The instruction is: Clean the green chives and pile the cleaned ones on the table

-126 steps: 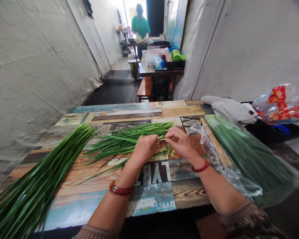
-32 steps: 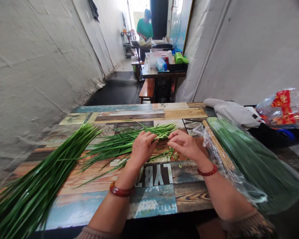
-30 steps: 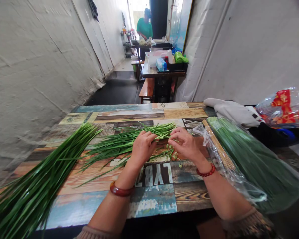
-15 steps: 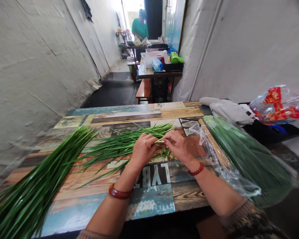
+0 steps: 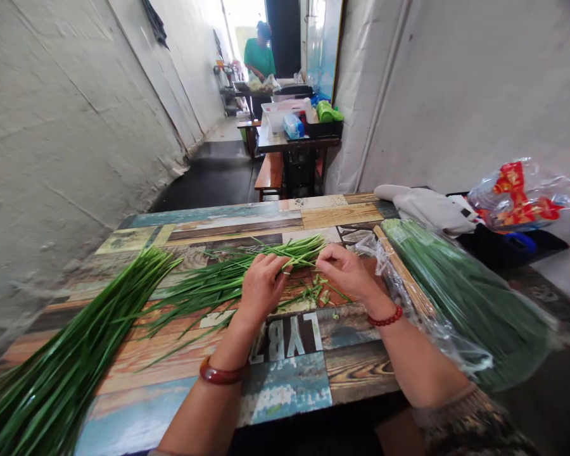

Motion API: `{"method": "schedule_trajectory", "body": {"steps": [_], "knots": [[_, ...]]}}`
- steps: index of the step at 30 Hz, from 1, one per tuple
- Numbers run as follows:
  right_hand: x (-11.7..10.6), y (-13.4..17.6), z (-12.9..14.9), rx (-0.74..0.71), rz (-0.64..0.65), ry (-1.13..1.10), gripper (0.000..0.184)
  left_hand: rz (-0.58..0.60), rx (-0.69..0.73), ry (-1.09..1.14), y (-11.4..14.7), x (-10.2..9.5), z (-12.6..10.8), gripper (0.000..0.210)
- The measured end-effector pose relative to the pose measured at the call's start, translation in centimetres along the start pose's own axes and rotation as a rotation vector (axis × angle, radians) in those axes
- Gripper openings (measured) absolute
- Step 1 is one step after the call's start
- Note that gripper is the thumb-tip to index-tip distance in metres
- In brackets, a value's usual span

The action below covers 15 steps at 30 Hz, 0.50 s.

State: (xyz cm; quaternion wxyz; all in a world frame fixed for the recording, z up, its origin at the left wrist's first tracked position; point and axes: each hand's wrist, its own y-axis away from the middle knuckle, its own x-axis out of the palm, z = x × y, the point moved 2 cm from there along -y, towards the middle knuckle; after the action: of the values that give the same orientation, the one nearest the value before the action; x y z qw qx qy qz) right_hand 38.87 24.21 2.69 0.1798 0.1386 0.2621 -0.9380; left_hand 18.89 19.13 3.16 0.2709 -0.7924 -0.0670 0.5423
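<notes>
Over the middle pile of garlic chives [image 5: 218, 275], my left hand [image 5: 263, 285] is closed around chive stalks whose pale cut ends poke out past the thumb. My right hand [image 5: 346, 271] is a short way to the right, thumb and fingertips pinched together; anything between them is too small to make out. Small trimmed chive scraps [image 5: 320, 291] lie on the table between and below the hands. A larger bundle of chives [image 5: 95, 329] stretches along the table's left side, its stem ends pointing away from me.
On the right, a clear plastic bag [image 5: 475, 304] holds more chives, beside a packet of wooden skewers [image 5: 406, 272]. Behind lie a grey cloth [image 5: 432, 209] and red-printed plastic packaging [image 5: 517, 196]. A person in green [image 5: 260, 58] stands at a far table.
My hands have drawn apart, the right one moving to the right and the left one slightly left. The view has shifted a little.
</notes>
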Motion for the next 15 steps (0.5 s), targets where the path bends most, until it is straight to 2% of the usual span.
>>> {"method": "schedule_trajectory", "body": {"steps": [3,5,7,9,12,14,15], "knots": [[0.1,-0.1,0.2,-0.048,0.021,0.099,0.011,-0.04,-0.022,0.008,-0.1,-0.5,0.4,0.026],[0.1,-0.2,0.2,-0.068,0.0,0.136,0.02,-0.076,-0.042,0.031,-0.2,-0.8,0.6,0.026],[0.2,-0.1,0.3,-0.089,0.032,0.136,0.026,-0.124,-0.067,0.074,-0.2,-0.9,0.9,0.026],[0.5,0.1,0.6,-0.124,0.148,0.125,0.025,-0.176,-0.101,0.131,-0.2,-1.1,1.3,0.026],[1.4,0.6,1.2,-0.204,0.359,0.137,0.009,-0.235,-0.182,0.228,0.0,-1.3,1.8,0.027],[1.9,0.9,1.3,-0.24,0.415,0.192,0.025,-0.254,-0.238,0.292,0.1,-1.4,2.0,0.029],[2.1,0.9,1.2,-0.246,0.406,0.226,0.022,-0.261,-0.259,0.319,0.2,-1.5,2.1,0.029]]}}
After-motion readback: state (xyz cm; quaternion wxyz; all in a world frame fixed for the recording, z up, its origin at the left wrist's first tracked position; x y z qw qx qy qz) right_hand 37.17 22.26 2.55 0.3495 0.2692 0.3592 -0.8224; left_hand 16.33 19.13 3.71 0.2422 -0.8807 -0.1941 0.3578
